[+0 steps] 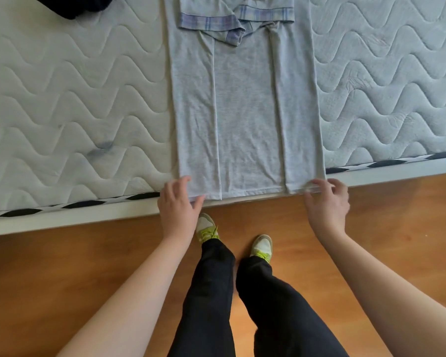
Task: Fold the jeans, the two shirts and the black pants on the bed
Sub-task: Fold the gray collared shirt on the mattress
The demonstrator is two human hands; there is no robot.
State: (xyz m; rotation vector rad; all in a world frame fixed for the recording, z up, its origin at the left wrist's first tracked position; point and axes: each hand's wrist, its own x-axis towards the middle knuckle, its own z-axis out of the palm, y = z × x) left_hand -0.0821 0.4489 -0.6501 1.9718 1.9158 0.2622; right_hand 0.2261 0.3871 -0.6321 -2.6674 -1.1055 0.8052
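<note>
Grey shirt (245,106) lies flat on the bed (75,99), both sides folded in. Left hand (177,202) and right hand (327,199) pinch its near hem corners, each grip closed on fabric.

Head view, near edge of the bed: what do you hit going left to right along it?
Bare mattress → left hand at the bottom-left corner of the grey shirt → grey shirt, both sides folded in → right hand at the shirt's bottom-right corner → bare mattress again.
</note>
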